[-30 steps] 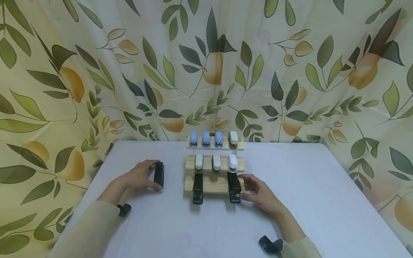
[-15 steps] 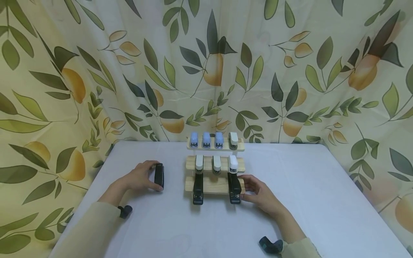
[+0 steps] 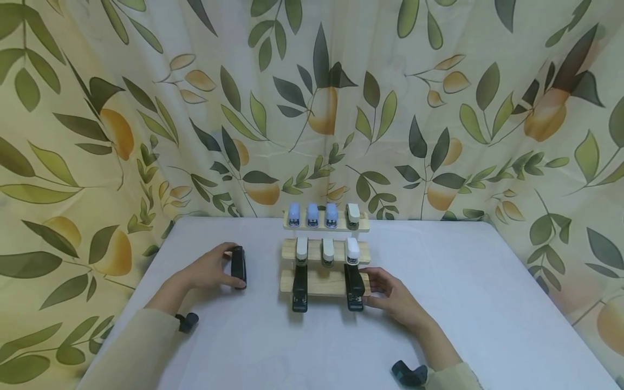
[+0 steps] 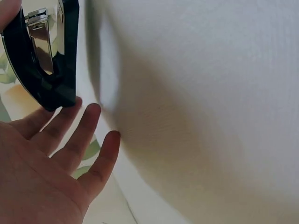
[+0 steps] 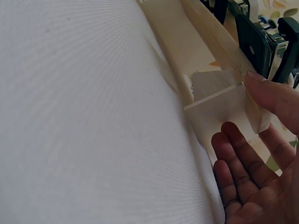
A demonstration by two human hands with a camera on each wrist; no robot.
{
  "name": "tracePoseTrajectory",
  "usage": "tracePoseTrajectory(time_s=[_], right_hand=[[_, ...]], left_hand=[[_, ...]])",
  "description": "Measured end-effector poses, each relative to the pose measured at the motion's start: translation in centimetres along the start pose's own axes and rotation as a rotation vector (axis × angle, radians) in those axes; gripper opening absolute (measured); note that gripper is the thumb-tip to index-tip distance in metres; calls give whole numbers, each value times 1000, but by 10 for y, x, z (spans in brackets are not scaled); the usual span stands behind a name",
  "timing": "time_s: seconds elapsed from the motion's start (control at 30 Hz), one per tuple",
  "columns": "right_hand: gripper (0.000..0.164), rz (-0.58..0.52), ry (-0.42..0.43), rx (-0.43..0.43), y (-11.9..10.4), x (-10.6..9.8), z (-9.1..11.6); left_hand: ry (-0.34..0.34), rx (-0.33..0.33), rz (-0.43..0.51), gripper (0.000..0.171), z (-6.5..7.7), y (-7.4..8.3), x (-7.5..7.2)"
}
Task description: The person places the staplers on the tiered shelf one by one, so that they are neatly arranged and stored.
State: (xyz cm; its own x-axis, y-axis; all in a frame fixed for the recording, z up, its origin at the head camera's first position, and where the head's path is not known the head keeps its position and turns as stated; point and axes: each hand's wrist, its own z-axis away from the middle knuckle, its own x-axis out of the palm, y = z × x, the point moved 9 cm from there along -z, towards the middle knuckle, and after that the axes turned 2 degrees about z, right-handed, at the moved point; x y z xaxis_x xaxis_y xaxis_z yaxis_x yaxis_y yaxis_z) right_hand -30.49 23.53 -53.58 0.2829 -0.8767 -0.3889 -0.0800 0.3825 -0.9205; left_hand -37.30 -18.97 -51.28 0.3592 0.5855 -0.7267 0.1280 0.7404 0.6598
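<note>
My left hand (image 3: 207, 268) holds a black stapler (image 3: 238, 266) between thumb and fingertips, on the left side of the table. In the left wrist view the stapler (image 4: 63, 60) shows its metal inner rail, with the thumb at one end and fingertips at the other. To its right stands a stepped wooden rack (image 3: 325, 283) bearing staplers. My right hand (image 3: 397, 298) grips the right end of its lowest shelf. In the right wrist view, the thumb lies on the wooden shelf's edge, with other fingers by the pale side support (image 5: 219, 107).
Two black staplers (image 3: 299, 290) sit on the lowest shelf. Small white staplers (image 3: 328, 251) line the middle shelf. Up top are three blue staplers (image 3: 312, 215) and a whitish one (image 3: 353, 215). A leaf-patterned curtain (image 3: 312, 108) hangs behind the white table (image 3: 273, 346).
The head view has tilted slightly, so the rack and table sit a little lower in it. Both hands keep their holds.
</note>
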Motion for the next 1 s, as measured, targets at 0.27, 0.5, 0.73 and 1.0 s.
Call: tracePoseTrajectory(time_s=[0.27, 0.5, 0.73, 1.0], right_hand=[[65, 11, 7, 12, -2, 1, 2], [65, 25, 9, 5, -3, 0, 3], [66, 7, 11, -8, -2, 0, 1], [63, 33, -4, -45, -5, 0, 3]], left_hand=[[2, 5, 83, 116, 5, 5, -7], [27, 78, 99, 110, 12, 30, -17], [34, 145, 156, 106, 21, 59, -21], [24, 155, 260, 108, 32, 85, -21]])
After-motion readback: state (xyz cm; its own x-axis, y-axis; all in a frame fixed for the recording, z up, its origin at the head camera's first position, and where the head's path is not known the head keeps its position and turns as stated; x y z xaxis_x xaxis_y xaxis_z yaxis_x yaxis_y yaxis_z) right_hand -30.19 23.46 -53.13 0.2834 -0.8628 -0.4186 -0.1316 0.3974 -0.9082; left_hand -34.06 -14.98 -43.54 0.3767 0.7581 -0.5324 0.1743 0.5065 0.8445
